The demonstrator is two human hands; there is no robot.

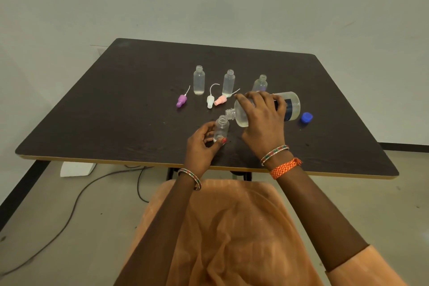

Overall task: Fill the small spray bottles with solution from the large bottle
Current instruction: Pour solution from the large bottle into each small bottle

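My right hand [262,118] grips the large clear bottle [290,104], tipped on its side with its open neck [230,113] just above and right of a small bottle's mouth. My left hand [202,144] holds that small clear bottle [221,126] upright on the table, thumb and fingers round its base. Three more small open bottles stand behind: one at the left [199,80], one in the middle [228,82], one at the right [260,83], partly hidden by the large bottle. A little liquid shows at the bottom of the left and middle ones.
Three spray tops with dip tubes lie on the dark table [116,104]: purple [181,100], white [210,101], pink [220,100]. A blue cap [306,117] lies right of the large bottle. A cable runs over the floor at the lower left.
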